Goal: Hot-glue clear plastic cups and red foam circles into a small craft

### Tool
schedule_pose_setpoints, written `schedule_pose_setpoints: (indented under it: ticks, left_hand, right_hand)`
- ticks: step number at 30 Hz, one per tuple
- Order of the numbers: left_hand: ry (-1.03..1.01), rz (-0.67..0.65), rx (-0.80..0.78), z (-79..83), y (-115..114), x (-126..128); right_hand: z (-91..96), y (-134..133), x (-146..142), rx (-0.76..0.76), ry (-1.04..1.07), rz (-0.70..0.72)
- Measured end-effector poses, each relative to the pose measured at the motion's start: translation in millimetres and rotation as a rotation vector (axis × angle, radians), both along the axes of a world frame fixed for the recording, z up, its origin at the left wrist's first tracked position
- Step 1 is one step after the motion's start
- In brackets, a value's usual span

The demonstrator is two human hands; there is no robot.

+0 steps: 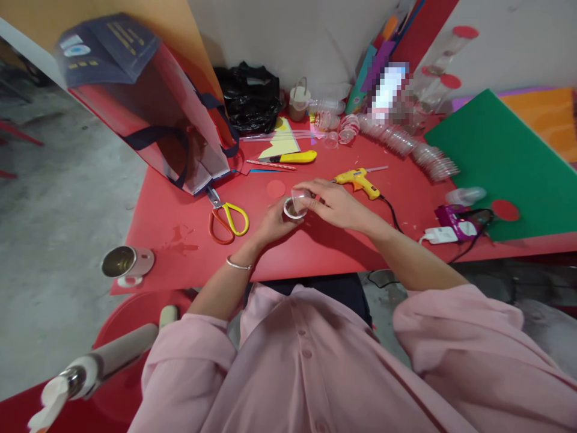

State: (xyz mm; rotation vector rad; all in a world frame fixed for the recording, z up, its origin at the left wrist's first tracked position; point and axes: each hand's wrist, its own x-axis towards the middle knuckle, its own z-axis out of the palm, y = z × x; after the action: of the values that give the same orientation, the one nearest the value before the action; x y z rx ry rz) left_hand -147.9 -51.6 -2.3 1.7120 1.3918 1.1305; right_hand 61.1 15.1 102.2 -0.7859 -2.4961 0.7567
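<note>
My left hand [276, 225] curls around a small round cup-like piece with a white rim [289, 214], low over the red table [234, 264]. My right hand [336, 205] pinches a small transparent plastic cup [299, 195] tilted at that rim; whether it goes inside is hard to make out. Just behind my left hand lies a red paper disc [276, 189]. Beyond my right hand a yellow hot glue gun [358, 179] rests on the table, its cord trailing right. Scissors with red and yellow handles [229, 224] lie left of my left hand.
A yellow cutter [297, 157] lies behind my hands. Stacked plastic cups [396, 139] stretch along the back right. A paper bag [153, 114] stands left, and a mug [143, 262] sits at the front-left edge. Green card [509, 162] and a power strip [457, 224] are right.
</note>
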Motion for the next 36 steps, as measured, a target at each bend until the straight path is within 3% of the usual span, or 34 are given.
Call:
schedule_pose_setpoints:
  ticks: [8,22,26,32,36]
  left_hand:
    - [0.006,-0.014,-0.002,-0.7,1,-2]
    - [0.006,-0.027,0.052,1.5,1,-1]
    - [0.033,-0.016,0.034,1.7,1,-2]
    - [0.01,-0.022,0.013,5.9,0,-1]
    - [-0.052,-0.056,-0.028,14.1,-2,-3]
  right_hand:
    - [7.4,0,-5,-0.01,-0.008,0.013]
    - [10.8,-4,-8,0.189,-0.177,0.047]
    - [6.0,-5,-4,0.204,-0.14,0.057]
    - [-11.2,-3,-1,0.079,0.099,-0.025]
    - [-15.2,4,-7,-0.215,0.276,-0.146]
